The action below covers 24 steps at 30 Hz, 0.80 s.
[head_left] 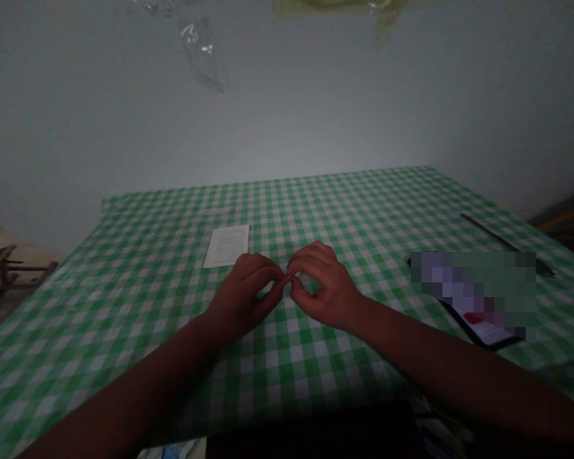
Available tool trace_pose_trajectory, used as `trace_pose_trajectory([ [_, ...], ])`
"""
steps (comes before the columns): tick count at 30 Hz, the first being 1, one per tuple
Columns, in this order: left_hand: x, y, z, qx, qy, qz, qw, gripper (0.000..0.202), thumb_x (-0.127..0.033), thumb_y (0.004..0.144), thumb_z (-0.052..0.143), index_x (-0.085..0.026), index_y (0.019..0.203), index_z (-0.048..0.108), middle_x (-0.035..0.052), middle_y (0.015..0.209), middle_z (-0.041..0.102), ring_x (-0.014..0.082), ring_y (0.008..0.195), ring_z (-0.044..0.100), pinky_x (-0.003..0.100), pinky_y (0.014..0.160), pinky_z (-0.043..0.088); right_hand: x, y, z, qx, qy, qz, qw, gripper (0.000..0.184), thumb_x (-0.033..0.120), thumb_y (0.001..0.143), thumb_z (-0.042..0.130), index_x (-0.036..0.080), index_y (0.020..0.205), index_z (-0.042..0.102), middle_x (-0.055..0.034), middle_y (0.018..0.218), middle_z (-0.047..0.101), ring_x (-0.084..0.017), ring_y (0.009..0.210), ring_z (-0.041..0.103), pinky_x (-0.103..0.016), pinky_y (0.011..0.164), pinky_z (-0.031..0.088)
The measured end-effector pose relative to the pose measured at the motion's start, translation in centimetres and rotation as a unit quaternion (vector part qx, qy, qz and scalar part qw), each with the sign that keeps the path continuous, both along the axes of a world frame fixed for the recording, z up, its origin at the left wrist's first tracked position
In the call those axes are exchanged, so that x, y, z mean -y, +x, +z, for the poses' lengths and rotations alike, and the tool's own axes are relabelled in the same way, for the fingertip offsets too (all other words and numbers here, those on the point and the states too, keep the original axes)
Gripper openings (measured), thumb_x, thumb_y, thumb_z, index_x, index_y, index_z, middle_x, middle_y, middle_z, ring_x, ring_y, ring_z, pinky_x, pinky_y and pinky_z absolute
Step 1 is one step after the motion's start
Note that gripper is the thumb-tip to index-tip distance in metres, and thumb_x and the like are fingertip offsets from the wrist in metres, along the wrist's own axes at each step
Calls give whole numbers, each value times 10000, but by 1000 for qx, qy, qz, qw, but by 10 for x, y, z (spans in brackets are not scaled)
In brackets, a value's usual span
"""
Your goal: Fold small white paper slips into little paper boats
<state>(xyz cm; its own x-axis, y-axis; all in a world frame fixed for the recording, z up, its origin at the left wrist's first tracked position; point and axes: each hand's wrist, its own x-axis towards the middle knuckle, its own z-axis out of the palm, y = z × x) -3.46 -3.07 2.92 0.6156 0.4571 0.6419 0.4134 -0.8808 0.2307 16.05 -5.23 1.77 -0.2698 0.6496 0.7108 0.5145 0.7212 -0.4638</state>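
My left hand (246,293) and my right hand (323,284) meet over the middle of the table, thumbs and forefingers pinched tip to tip. Between the fingertips shows a tiny pale bit, too small to name. Both hands are closed on it. Just beyond my left hand lies a white sheet of printed paper (228,246), flat on the green-and-white checked tablecloth (316,363).
At the right lies a phone (492,335) with a lit screen, partly blurred out. Behind it is a long dark thin object (490,233). A faint pale strip (217,211) rests beyond the paper. A white wall (325,115) closes off the table's far side.
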Motion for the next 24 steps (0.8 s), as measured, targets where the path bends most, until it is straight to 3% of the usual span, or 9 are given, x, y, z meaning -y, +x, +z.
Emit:
trace_pose_trajectory([
  [6,4,3,-1,22,-7,3,1000,69,-148,904,610,-194,949,588,33,865,654,156,812,613,316,735,519,1,-2,1,-18,-6,-9,1000,150,113,760,553,243,836,547,-16,867,653,-215,888,588,-420,842,417],
  [11,4,4,-1,20,33,2,999,107,-130,890,627,-195,965,589,39,876,668,166,820,613,322,732,529,0,-4,2,8,-3,-20,1000,121,134,755,554,235,816,527,-19,842,651,-217,869,576,-420,834,406],
  [16,3,1,0,25,20,2,999,97,-120,893,611,-187,964,599,44,870,662,164,817,620,318,736,535,-11,3,-3,34,-19,-46,998,114,140,739,555,234,794,523,-14,834,649,-220,893,570,-413,851,394],
  [24,-6,-14,7,21,23,111,993,54,-159,899,607,-201,869,593,11,826,653,147,776,636,280,704,540,-37,27,-14,-2,-51,-108,993,118,122,749,540,231,788,521,-23,815,627,-216,847,572,-403,812,424],
])
